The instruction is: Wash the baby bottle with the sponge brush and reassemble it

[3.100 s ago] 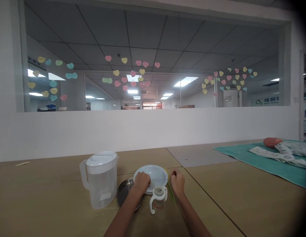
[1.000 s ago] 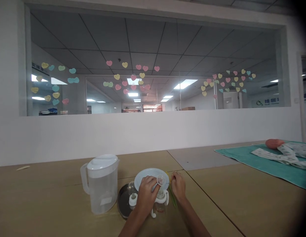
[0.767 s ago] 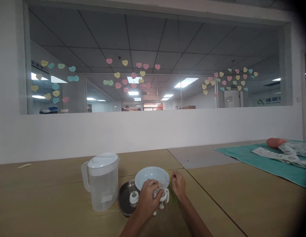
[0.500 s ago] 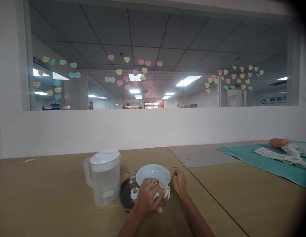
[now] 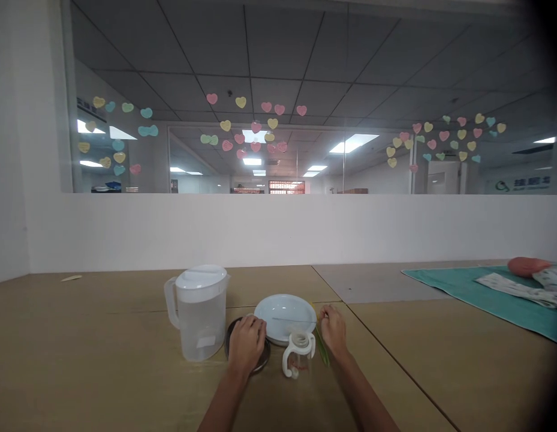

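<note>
Two hands: left (image 5: 246,345) cupped over dark dish (image 5: 263,360), right (image 5: 333,329) fisted beside upright bottle (image 5: 298,359).

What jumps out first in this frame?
The two hands low in the middle: the left hand rests over a dark round dish beside a lidded clear pitcher, and the right hand sits by a white bowl. A handled baby bottle stands between them. Coloured paper hearts dot the window behind.

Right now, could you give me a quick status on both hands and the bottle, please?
Left hand closed over the dark dish. Right hand fisted on the table, contents unclear. Handled bottle upright between them, untouched. Jug at left.
</note>
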`<state>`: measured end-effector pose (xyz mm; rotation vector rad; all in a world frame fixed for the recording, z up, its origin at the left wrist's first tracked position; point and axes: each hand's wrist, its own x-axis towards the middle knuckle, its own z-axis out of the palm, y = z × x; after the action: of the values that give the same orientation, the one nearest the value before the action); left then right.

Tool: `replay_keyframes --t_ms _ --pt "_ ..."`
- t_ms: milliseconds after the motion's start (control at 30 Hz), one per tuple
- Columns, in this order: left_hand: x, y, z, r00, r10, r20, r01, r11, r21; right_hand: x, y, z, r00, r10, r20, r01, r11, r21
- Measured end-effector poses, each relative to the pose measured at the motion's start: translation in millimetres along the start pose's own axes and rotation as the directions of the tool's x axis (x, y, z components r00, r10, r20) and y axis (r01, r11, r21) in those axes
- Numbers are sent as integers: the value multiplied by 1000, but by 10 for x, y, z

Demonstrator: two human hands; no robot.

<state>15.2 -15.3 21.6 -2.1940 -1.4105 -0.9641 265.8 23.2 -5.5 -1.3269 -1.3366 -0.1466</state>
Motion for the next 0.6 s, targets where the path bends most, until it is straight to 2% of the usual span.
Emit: replay_keyframes --t_ms 100,300,467,600 --pt "-25 -58 50 987 -148 70 146 989 31 -7 -2 11 1000 -8 12 8 999 35" --pt "-55 -44 105 939 -306 156 298 952 73 -3 -35 -2 995 96 -7 -95 993 71" --pt "-58 -71 131 897 -364 250 351 931 98 -1 -66 -24 995 97 -2 -96 992 77" --pt "-59 -76 124 886 -380 267 358 925 127 10 -78 -36 994 108 -12 -107 992 71"
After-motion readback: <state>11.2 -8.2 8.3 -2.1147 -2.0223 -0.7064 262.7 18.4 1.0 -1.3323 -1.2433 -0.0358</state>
